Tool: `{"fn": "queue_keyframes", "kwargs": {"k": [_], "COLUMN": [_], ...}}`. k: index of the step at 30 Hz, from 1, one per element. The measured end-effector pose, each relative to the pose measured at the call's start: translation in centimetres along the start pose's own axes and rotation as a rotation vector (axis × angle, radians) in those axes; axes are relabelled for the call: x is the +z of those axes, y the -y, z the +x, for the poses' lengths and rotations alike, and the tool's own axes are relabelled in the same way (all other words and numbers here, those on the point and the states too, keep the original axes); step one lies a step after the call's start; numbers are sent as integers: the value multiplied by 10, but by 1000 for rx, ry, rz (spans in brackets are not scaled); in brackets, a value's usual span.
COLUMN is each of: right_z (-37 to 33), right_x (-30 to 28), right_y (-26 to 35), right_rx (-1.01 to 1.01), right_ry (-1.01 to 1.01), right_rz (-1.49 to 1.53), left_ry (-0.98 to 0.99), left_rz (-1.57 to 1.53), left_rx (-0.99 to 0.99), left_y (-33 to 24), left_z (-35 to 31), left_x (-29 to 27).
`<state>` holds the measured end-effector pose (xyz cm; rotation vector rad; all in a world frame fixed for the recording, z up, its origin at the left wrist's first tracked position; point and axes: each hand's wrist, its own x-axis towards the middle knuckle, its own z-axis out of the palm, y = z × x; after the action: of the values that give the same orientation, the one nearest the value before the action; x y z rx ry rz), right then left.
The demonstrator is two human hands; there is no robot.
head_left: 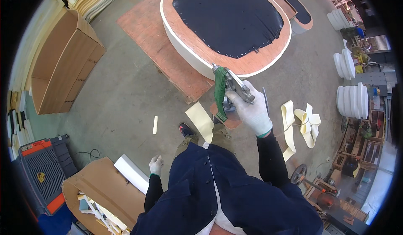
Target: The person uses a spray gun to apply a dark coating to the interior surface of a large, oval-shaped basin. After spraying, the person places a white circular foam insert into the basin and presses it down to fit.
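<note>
My right hand (255, 114), in a white glove, is closed around a silver metal spray gun (236, 89) with a green cloth-like wrapping along one side. The gun is held up in front of me, its top end overlapping the near edge of a large rounded wooden frame (184, 58). That frame has a pale outer wall and a black fabric sheet (226, 16) fastened across its middle. Low on my left side hangs my left hand (156, 165), also gloved, its fingers curled with nothing visible in them. Beside it lies a white foam piece (131, 173).
The frame rests on a plywood board (155, 42). Cream foam strips (289, 128) and a foam sheet (200, 118) lie about my feet. An open cardboard box (69, 67), a carton of scraps (98, 180) and a grey-orange machine (44, 174) stand left. Stacked white pieces (352, 101) are at right.
</note>
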<state>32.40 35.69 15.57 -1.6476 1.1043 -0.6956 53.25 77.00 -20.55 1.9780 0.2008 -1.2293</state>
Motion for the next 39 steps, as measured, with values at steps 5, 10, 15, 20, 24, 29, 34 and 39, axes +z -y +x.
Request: {"fn": "queue_keyframes", "kwargs": {"k": [5,10,15,20,24,29,34,39], "right_z": [13,17,-7,-52,-80,-105,-109,-101], "right_x": [6,9,-5,-32,-47,-47,-44,-61], "right_y": [2,9,-8,-22,-55,-55,-50,-48], "right_rx": [-49,-66,67,183,168,241,185,200], "right_ry": [8,-14,-95,-254,-546,-447,-256,-497], "right_rz": [-2,12,56,16,-85,24,-70,33], "left_ry": [1,14,45,88,129,124,162,148], "left_rz": [-14,-16,-5,72,95,147,264,186], "left_rx": [-29,-23,-25,-26,-31,29,19,59], "left_y": [-6,-4,-8,-6,-7,-18,-51,-54], "left_z": [-4,3,12,31,43,60,54,57], "left_x": [2,-1,1,-1,-8,-15,-10,-11]}}
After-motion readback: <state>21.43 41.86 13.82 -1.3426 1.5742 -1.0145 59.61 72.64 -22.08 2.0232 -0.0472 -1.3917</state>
